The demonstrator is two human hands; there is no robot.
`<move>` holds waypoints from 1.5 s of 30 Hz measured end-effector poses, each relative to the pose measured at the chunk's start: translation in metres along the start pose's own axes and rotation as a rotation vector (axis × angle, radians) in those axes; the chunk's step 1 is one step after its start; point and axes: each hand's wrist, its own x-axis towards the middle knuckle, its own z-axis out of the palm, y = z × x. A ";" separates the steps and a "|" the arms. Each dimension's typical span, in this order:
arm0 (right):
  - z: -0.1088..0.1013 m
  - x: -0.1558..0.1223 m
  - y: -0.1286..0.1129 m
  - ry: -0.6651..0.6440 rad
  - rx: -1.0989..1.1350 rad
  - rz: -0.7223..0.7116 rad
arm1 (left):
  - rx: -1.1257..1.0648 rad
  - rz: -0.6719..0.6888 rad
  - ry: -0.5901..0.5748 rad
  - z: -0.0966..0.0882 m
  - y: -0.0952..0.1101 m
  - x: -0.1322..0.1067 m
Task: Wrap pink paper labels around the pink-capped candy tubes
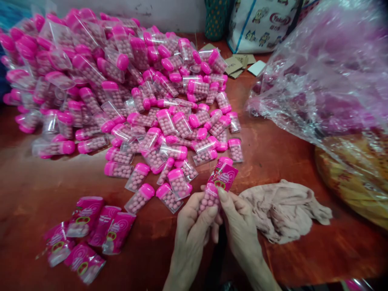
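Observation:
Between the fingers of my left hand [194, 228] is a small clear candy container [209, 198] with a pink cap, full of round pink candies. My right hand [236, 218] pinches a printed magenta wrapper sleeve [223, 174] at the container's upper end. Whether the container's cap is inside the sleeve I cannot tell. Just beyond my hands spreads a large pile of unwrapped pink-capped containers [178, 182]. To the left lie several containers in magenta sleeves [85, 216].
A crumpled beige cloth [285, 208] lies right of my hands on the reddish-brown table [145, 258]. Behind it are a big clear plastic bag [318, 85] with pink contents and a yellow patterned surface [348, 173]. Cardboard pieces [235, 64] and a white printed bag [260, 26] stand farther back.

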 end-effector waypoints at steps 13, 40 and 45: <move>0.008 0.006 -0.010 -0.007 0.092 0.112 | 0.217 0.089 0.096 0.002 -0.007 -0.004; 0.002 -0.005 -0.003 -0.109 -0.307 -0.074 | -0.332 0.065 0.153 0.003 -0.003 0.012; -0.004 -0.002 -0.012 -0.086 -0.391 -0.219 | -0.431 -0.004 0.157 0.003 0.000 0.006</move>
